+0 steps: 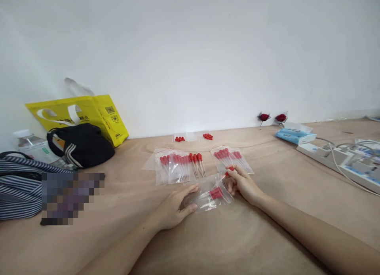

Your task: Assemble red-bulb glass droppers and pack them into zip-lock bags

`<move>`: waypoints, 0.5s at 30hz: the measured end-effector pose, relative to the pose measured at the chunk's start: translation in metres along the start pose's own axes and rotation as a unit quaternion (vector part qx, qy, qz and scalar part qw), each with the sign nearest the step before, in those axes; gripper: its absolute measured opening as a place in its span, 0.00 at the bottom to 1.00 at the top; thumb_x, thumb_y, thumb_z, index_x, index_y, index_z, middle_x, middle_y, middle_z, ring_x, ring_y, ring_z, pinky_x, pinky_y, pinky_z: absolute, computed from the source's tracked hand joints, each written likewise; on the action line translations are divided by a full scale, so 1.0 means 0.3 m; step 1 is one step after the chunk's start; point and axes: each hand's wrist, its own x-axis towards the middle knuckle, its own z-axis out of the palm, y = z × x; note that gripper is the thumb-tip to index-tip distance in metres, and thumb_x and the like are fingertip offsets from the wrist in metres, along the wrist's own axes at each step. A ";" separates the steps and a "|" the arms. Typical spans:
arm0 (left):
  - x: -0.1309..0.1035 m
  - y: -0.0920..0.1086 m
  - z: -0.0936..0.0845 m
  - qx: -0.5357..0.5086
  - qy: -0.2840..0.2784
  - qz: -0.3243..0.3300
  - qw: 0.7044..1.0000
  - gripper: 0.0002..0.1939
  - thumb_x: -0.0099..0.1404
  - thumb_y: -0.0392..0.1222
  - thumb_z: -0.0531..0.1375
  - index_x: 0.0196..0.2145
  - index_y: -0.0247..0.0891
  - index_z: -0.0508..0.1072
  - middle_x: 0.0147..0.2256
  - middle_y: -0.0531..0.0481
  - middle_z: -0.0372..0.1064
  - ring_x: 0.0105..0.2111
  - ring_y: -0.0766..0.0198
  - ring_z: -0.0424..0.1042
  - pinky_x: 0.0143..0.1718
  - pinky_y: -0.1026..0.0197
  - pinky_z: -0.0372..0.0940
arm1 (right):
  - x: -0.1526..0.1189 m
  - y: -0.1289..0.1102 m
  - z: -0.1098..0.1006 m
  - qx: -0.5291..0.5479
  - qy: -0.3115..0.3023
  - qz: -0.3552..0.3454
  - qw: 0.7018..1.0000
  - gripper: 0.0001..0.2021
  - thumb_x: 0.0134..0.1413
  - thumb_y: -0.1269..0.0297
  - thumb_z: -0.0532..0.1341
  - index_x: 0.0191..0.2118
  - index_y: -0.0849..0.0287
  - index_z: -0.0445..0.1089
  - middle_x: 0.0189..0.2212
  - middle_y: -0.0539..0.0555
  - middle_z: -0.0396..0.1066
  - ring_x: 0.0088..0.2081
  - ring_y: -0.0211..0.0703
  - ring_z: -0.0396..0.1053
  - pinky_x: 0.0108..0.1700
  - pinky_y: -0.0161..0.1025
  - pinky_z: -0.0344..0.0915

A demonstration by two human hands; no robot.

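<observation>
Between my hands lies a clear plastic bag (204,201) with several red-bulbed droppers (216,193) inside. My left hand (178,207) is at the bag's left edge, thumb and fingers apart. Pinched in my right hand (239,184) is the red bulb of a dropper (229,171), its clear stem slanting down toward the bag's opening. Beyond the bag, filled bags of droppers (178,168) overlap, with a few loose droppers (196,159) beside them. Another filled bag (233,159) lies behind my right hand.
Two small groups of red bulbs (179,139) lie near the wall. At left are a yellow bag (111,120), a black pouch (92,146), a bottle and striped cloth (20,192). At right are two dark red roses (280,117), a tissue pack (295,135) and power strips (344,164) with cables.
</observation>
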 end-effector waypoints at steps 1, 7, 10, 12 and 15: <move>0.000 0.001 0.000 -0.001 -0.001 0.001 1.000 0.25 0.60 0.42 0.55 0.55 0.46 0.55 0.52 0.50 0.62 0.52 0.57 0.60 0.52 0.52 0.55 | -0.003 -0.003 0.000 -0.025 -0.027 0.010 0.999 0.14 0.44 0.53 0.57 0.32 0.56 0.56 0.14 0.41 0.63 0.08 0.29 0.54 0.10 0.26 0.47; -0.002 0.004 0.000 0.003 -0.004 -0.003 1.000 0.24 0.61 0.43 0.54 0.55 0.45 0.55 0.52 0.51 0.62 0.50 0.59 0.61 0.51 0.54 0.56 | -0.012 -0.003 0.006 -0.152 -0.156 0.021 0.976 0.13 0.40 0.56 0.61 0.28 0.62 0.67 0.19 0.47 0.68 0.12 0.25 0.52 0.12 0.25 0.45; -0.002 0.001 0.002 0.006 -0.003 -0.005 1.000 0.23 0.61 0.43 0.54 0.54 0.45 0.57 0.52 0.50 0.62 0.50 0.58 0.61 0.51 0.54 0.56 | -0.006 0.004 0.004 -0.155 -0.163 0.015 0.974 0.15 0.41 0.55 0.61 0.31 0.62 0.69 0.22 0.49 0.69 0.14 0.25 0.53 0.13 0.25 0.48; -0.002 0.000 0.002 0.010 -0.002 -0.004 1.000 0.22 0.61 0.43 0.54 0.53 0.44 0.58 0.52 0.50 0.62 0.51 0.57 0.61 0.51 0.54 0.56 | 0.002 0.007 -0.004 -0.151 -0.142 0.027 0.978 0.16 0.40 0.55 0.62 0.34 0.61 0.68 0.21 0.47 0.68 0.12 0.25 0.52 0.12 0.25 0.47; -0.001 0.003 0.001 0.015 -0.004 -0.007 1.000 0.22 0.61 0.43 0.54 0.53 0.44 0.59 0.52 0.50 0.62 0.51 0.57 0.61 0.51 0.54 0.56 | 0.015 0.010 -0.014 -0.158 -0.112 0.042 0.980 0.16 0.38 0.55 0.63 0.33 0.60 0.66 0.16 0.43 0.63 0.11 0.26 0.52 0.11 0.26 0.45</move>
